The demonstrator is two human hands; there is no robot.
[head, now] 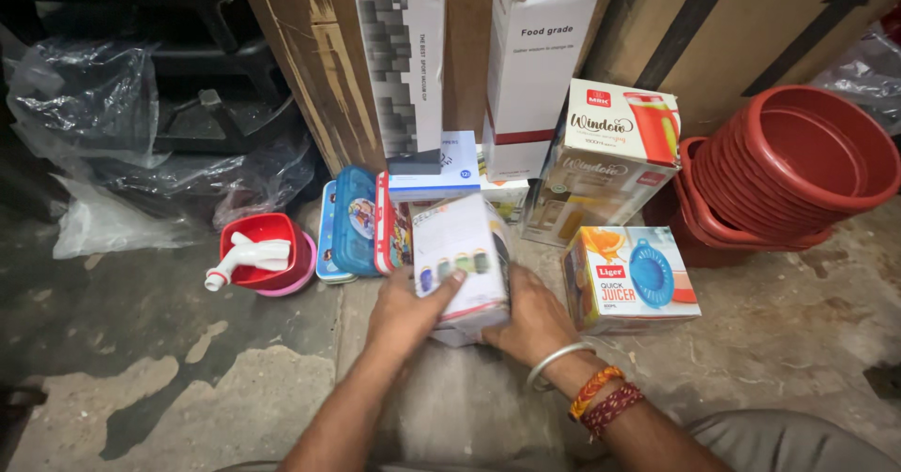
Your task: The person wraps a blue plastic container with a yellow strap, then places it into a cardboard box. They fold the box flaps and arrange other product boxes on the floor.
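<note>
Head view: hands (pixel 469 317) around white box (pixel 462 261)

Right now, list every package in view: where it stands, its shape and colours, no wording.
White box: centre floor, held in both hands, coloured items pictured.
Juicer box: right of it, orange and blue.
Jug box: behind that, white, red jug pictured.
Grey tall box: leaning at back, grey-white blocks.
White tall box: beside it, red trim.
</note>
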